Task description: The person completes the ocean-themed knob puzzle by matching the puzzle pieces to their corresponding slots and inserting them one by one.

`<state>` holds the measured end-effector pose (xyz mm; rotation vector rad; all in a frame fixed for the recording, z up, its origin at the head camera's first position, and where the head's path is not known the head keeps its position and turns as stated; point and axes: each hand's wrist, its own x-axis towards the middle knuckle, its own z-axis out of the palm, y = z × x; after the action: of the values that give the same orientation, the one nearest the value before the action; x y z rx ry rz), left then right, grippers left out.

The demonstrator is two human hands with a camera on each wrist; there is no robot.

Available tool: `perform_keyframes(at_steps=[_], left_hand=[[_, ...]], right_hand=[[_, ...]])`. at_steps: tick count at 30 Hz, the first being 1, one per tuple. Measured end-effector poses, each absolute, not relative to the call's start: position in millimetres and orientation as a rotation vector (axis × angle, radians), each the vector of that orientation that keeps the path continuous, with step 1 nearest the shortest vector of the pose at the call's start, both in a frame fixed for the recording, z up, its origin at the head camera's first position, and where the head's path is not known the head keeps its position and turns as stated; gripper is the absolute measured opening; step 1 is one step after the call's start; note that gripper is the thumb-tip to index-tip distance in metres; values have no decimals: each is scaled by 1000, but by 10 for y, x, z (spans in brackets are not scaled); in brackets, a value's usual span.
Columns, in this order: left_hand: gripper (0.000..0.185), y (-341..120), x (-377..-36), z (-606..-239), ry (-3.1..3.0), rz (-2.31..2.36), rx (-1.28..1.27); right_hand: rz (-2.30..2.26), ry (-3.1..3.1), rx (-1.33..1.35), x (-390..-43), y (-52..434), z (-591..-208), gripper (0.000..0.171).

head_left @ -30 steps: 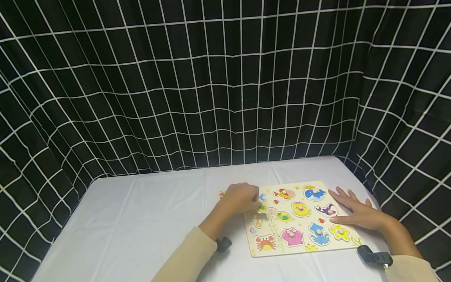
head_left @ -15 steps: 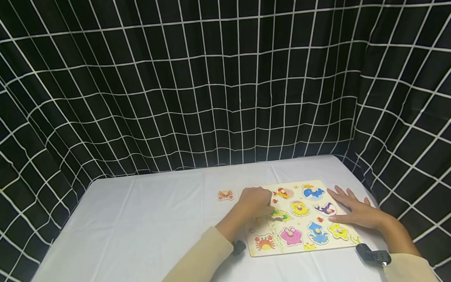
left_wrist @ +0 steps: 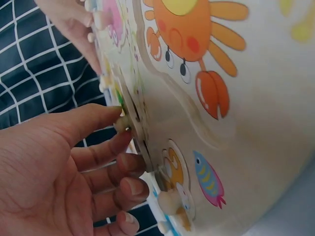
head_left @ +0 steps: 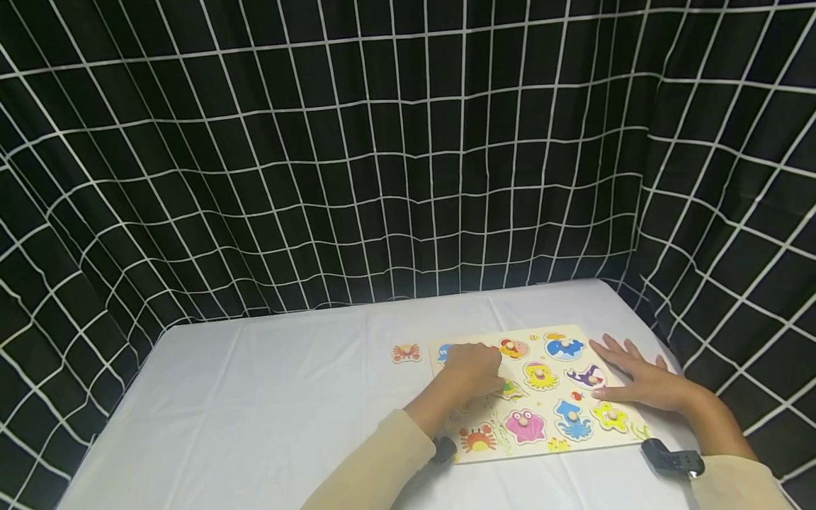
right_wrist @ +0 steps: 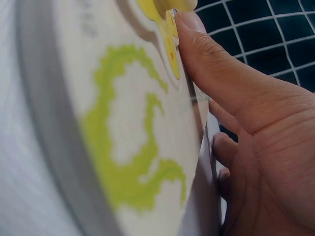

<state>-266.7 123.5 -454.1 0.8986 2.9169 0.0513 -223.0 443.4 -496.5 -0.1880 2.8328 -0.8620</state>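
My left hand (head_left: 473, 370) is over the left half of a wooden peg puzzle board (head_left: 446, 453). Its thumb and forefinger pinch the wooden knob of a green turtle puzzle piece (head_left: 510, 389), which lies over the turtle's slot. In the left wrist view the knob (left_wrist: 121, 123) shows between thumb and forefinger of the left hand (left_wrist: 74, 162). My right hand (head_left: 650, 382) rests with spread fingers along the board's right edge, near the purple whale piece (head_left: 588, 377). In the right wrist view, the right thumb (right_wrist: 211, 59) lies by the yellow starfish piece (right_wrist: 172, 49).
An orange crab piece (head_left: 406, 352) lies on the white tablecloth (head_left: 268, 404), left of the board. The crab slot (head_left: 478, 439) shows its printed picture at the board's lower left. A pink shell piece (head_left: 525, 426) and several other knobbed pieces sit in the board. A black gridded curtain (head_left: 408, 177) surrounds the table.
My left hand has moved right with the turtle piece, from the board's left side onto its printed slot. The crab piece on the cloth has come into full view. The right hand stays put.
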Motion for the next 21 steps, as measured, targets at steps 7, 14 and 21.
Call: perform_keyframes(at_steps=[7, 14, 21], left_hand=[[23, 1300, -2654, -4548, 2910, 49, 858], [24, 1342, -2640, -4524, 2910, 14, 917], [25, 1397, -2620, -4491, 2898, -21, 883]], right_hand=[[-860, 2835, -180, -2231, 4424, -4960, 101], [-860, 2833, -176, -2237, 4426, -4954, 101], [-863, 2839, -186, -2233, 4441, -4942, 100]])
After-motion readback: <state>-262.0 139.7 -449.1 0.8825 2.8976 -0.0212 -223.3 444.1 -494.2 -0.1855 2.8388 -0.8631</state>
